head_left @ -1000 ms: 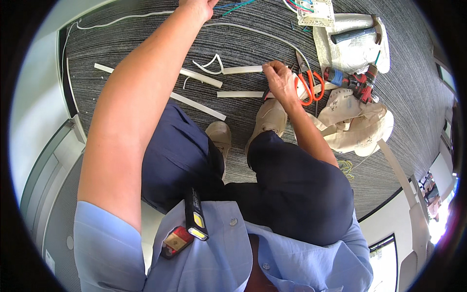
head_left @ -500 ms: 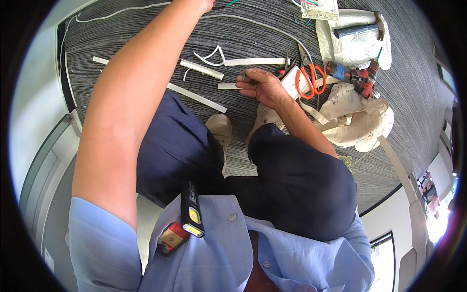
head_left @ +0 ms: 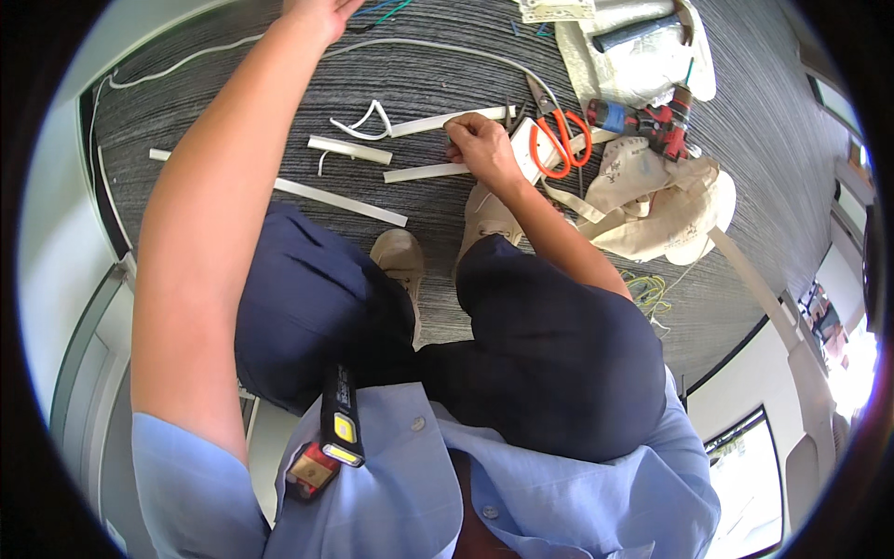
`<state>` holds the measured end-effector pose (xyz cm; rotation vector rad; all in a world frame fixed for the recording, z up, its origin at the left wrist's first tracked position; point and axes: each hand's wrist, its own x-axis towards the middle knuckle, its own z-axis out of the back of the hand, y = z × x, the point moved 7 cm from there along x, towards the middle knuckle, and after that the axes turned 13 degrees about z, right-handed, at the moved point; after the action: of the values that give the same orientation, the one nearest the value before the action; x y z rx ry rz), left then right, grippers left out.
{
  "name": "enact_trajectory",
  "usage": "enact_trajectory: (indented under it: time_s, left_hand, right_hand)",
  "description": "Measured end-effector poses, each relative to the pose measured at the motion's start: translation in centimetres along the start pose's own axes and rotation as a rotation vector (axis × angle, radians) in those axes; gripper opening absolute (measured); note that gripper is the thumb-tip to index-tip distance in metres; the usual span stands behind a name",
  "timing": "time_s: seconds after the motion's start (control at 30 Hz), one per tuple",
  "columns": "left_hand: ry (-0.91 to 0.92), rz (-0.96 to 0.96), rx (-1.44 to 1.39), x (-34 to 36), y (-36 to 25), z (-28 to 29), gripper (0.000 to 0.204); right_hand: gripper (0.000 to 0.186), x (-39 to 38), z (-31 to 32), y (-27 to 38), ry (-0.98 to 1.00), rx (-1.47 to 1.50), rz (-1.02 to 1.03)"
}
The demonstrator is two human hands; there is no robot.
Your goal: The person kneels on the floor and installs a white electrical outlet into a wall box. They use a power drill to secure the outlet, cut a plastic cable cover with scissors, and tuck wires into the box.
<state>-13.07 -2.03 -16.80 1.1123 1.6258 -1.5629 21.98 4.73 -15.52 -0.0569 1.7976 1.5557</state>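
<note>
At the top edge is my left hand (head_left: 321, 17), its fingers mostly cut off by the picture's rim. Blue and green wires (head_left: 386, 13) show just beside it; whether it grips them is hidden. My right hand (head_left: 480, 147) is over the floor in front of my shoes, fingers curled closed; what they hold, if anything, is hidden. Around it lie white plastic trunking strips (head_left: 426, 172), a longer strip (head_left: 438, 122) reaching behind the hand. Close to its right are orange-handled scissors (head_left: 549, 140) lying across a white plate (head_left: 524, 154).
Right of the scissors lie a red and black cordless drill (head_left: 643, 123) and a cream cloth bag (head_left: 652, 210). A hammer (head_left: 643, 33) rests on a pale sack (head_left: 582, 70). A grey cable (head_left: 466, 48) curves across the carpet. More trunking (head_left: 345, 203) lies left; yellow-green wire (head_left: 652, 296) sits by my right knee.
My right hand has turned from palm up with fingers partly spread to fingers curled in. The whole view has shifted slightly, so more of my left hand shows.
</note>
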Motion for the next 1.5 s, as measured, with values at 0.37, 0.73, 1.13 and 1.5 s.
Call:
enact_trajectory:
  time_s: [0.37, 0.73, 1.13, 1.5]
  left_hand:
    - [-0.230, -0.107, 0.073, -4.9, -3.2, 1.3, 0.035]
    - [0.463, 0.366, -0.036, -27.1, 11.4, -11.2, 0.028]
    - [0.373, 0.343, 0.280, -24.7, 15.2, -10.9, 0.022]
    - [0.748, 0.414, 0.343, -28.0, 14.3, -13.9, 0.017]
  right_hand:
    - [0.030, -0.8, 1.4, 0.7, 0.039, -0.164, -0.051]
    - [0.024, -5.4, 4.2, 20.3, -0.472, -0.420, 0.982]
    - [0.048, -7.3, 19.3, 5.5, -1.117, 0.454, 0.285]
    - [0.035, -0.9, 30.0, -3.9, -1.163, 0.676, -0.386]
